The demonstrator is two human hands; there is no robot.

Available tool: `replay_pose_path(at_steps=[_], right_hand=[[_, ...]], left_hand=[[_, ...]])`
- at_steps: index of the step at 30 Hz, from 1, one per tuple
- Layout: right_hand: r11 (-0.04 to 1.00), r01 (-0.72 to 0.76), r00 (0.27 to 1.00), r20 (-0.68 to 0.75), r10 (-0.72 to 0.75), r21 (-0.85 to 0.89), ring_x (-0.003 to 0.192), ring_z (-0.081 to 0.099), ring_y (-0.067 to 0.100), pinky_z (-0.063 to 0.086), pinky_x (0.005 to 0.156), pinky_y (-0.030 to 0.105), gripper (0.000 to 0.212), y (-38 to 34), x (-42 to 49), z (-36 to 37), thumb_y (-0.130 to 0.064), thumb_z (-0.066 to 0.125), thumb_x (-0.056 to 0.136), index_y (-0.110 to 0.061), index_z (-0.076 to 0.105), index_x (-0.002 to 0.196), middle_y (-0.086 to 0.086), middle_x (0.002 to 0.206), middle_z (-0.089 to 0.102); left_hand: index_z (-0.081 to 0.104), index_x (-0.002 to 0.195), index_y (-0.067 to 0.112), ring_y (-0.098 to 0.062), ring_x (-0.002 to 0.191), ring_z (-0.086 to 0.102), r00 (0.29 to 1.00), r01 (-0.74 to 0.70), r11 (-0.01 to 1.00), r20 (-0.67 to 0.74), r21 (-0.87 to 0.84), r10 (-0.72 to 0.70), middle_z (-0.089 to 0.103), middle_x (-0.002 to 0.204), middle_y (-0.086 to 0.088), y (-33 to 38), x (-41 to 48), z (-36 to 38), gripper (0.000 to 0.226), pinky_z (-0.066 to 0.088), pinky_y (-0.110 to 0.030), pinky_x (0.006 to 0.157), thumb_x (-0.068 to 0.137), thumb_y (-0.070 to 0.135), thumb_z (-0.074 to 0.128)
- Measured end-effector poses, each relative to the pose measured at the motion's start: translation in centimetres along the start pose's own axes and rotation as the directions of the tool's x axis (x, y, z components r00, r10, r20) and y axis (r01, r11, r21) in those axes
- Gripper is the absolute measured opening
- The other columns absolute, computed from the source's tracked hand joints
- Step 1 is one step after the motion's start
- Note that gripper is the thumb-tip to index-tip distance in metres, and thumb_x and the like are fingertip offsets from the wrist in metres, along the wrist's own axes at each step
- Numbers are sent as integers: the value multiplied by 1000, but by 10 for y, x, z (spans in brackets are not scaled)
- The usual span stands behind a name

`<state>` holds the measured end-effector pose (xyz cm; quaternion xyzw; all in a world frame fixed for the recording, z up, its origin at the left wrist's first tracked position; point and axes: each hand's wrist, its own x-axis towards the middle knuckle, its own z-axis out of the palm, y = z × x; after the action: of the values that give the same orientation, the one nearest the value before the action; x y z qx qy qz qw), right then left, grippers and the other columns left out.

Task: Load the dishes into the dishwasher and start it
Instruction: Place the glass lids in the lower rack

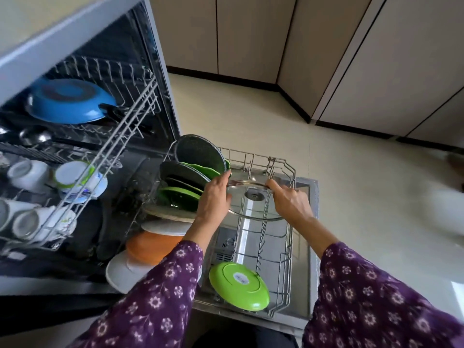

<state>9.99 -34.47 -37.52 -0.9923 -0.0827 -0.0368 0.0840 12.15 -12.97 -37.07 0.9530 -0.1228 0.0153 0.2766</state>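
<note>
Over the lower rack (288, 169), which is pulled out above the open door (312, 222), a person holds a glass lid (253, 195) with both hands. The left hand (214, 197) grips the left rim, with the fingers curled on the far edge and the thumb on the near one. The right hand (291, 199) pinches the right rim. The lid lies almost flat above the right side of the rack; if it touches the wires, I cannot tell. Just left of it, dark plates (198, 151) and green ones stand in a row, with an orange bowl (150, 247) nearer. A green plate (238, 285) leans at the near end. The upper rack (140, 101) carries a blue pan (67, 101) and white cups (27, 172).
</note>
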Motion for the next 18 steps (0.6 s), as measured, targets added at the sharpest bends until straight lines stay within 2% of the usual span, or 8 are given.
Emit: replay_pose_path(at_steps=[5, 8, 10, 13, 14, 16, 18], right_hand=[[999, 50, 999, 7, -51, 12, 35, 43, 11, 36, 29, 23, 27, 15, -5, 22, -2, 42, 96, -21, 38, 116, 1, 73, 62], [998, 65, 998, 10, -65, 10, 34, 42, 10, 25, 29, 18, 24, 17, -12, 33, -5, 42, 97, -21, 38, 114, 1, 74, 65], [997, 74, 997, -6, -73, 16, 32, 36, 9, 16, 32, 13, 28, 16, -18, 42, -2, 48, 94, -21, 38, 112, 1, 70, 65], [997, 73, 997, 15, -74, 37, 33, 35, 10, 26, 29, 17, 33, 13, -28, 58, -1, 52, 91, -21, 36, 112, 2, 65, 63], [997, 60, 998, 16, -61, 48, 33, 35, 10, 25, 29, 16, 32, 14, -31, 63, 0, 53, 91, -21, 37, 111, 2, 64, 62], [995, 30, 1000, -5, -30, 93, 32, 29, 6, 17, 31, 12, 29, 16, -34, 68, 1, 52, 91, -18, 39, 109, 3, 63, 61], [990, 1, 1000, -18, 2, 139, 33, 25, 0, 19, 30, 12, 23, 19, -35, 70, 0, 48, 94, -15, 39, 107, 4, 65, 61]], left_hand=[[57, 124, 9, -20, 91, 66, 997, -60, 997, 55, 44, 58, 68, 106, -11, 0, 6, 17, 33, 51, -21, 77, 91, 7, 55], [61, 119, 11, -17, 78, 67, 994, -47, 994, 99, 98, 37, 69, 95, -9, -6, 5, 26, 26, 55, -22, 67, 94, 9, 52], [62, 117, 13, -16, 73, 65, 990, -29, 994, 143, 106, 13, 69, 91, -8, -13, 2, 32, 25, 52, -20, 64, 94, 8, 52], [63, 115, 12, -16, 70, 63, 973, -17, 993, 230, 117, -10, 67, 86, -8, -20, -3, 42, 25, 54, -25, 64, 94, 6, 50], [62, 115, 12, -17, 71, 64, 968, -16, 993, 249, 121, -15, 67, 86, -8, -21, -3, 45, 25, 56, -28, 64, 94, 5, 50], [62, 117, 13, -18, 71, 65, 969, -18, 993, 249, 114, -11, 67, 87, -8, -21, -1, 51, 26, 57, -31, 63, 95, 5, 49], [62, 117, 12, -18, 72, 65, 976, -22, 995, 218, 97, 1, 68, 89, -9, -18, 3, 55, 26, 57, -31, 63, 95, 6, 50]])
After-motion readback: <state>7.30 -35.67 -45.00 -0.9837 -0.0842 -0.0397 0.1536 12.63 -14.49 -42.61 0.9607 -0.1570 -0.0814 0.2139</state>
